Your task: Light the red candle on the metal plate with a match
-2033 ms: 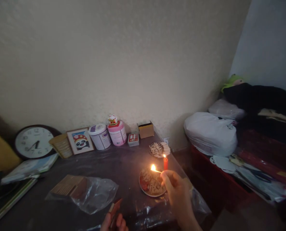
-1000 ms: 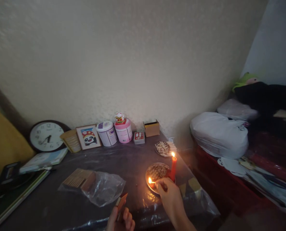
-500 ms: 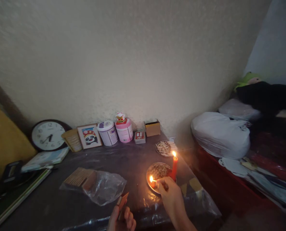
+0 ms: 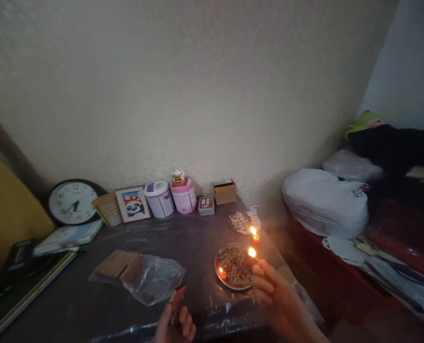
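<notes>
My right hand (image 4: 274, 286), blurred by motion, pinches a burning match (image 4: 251, 254) by the right side of a round metal plate (image 4: 233, 287). Just beyond the match flame is the top of a lit red candle (image 4: 256, 238); its lower part is hidden. A short, nearly burnt-down red candle (image 4: 222, 275) also burns at the plate's left rim. Brown speckled bits cover the plate. At the bottom centre, my left hand (image 4: 178, 324) is closed around a small brown matchbox (image 4: 177, 296), held tilted above the table.
Behind the candles stands a dish of matches (image 4: 242, 220). Left of my left hand lie brown boxes (image 4: 117, 267) in clear plastic. Along the wall stand a clock (image 4: 72, 202), a panda picture (image 4: 133, 205), two tins (image 4: 159, 200) and an open carton (image 4: 225, 193). White bags (image 4: 326, 202) lie right.
My right hand has moved right and a little up with the burning match, away from the short candle. That candle now shows its own small flame. My left hand has barely shifted.
</notes>
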### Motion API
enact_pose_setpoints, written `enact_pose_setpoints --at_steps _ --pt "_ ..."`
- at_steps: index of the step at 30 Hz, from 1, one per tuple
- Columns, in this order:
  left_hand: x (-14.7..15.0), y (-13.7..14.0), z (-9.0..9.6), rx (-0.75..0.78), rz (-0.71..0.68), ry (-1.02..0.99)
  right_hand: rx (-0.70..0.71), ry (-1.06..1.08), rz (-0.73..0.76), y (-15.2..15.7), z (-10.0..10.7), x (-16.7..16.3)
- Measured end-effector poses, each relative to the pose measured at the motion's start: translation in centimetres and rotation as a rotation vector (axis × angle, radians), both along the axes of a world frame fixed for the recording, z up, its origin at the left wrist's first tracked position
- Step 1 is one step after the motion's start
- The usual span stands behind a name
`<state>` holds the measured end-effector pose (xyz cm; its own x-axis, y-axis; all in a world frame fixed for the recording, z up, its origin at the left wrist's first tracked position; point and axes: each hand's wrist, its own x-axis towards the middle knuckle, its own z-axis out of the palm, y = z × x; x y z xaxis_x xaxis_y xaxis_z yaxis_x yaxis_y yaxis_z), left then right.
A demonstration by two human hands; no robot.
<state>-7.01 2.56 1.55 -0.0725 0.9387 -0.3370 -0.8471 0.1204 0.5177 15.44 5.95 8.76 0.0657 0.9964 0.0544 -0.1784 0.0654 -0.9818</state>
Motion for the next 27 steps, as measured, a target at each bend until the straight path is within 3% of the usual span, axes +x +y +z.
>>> enact_pose_setpoints --at_steps 4,9,14,18,22,27 --pt "-0.4 0.2 -0.4 0.016 -0.015 0.010 0.040 -0.187 -0.045 -0.7 0.2 1.6" --pt "0.1 0.0 0.1 0.030 0.055 0.027 -0.059 0.047 0.085 -1.2 1.6 2.8" --pt "0.5 0.2 0.2 0.034 0.102 0.047 -0.058 -0.107 0.095 -1.6 1.9 3.0" --pt "0.5 0.3 0.0 0.035 0.099 0.046 -0.137 0.113 0.226 -1.6 1.4 3.3" --pt "0.8 0.3 -0.1 0.057 0.113 0.059 -0.033 -0.208 0.077 -1.5 0.5 2.9" --pt "1.1 0.4 -0.2 0.042 0.109 0.067 -0.174 0.100 0.194 -1.7 0.2 2.7"
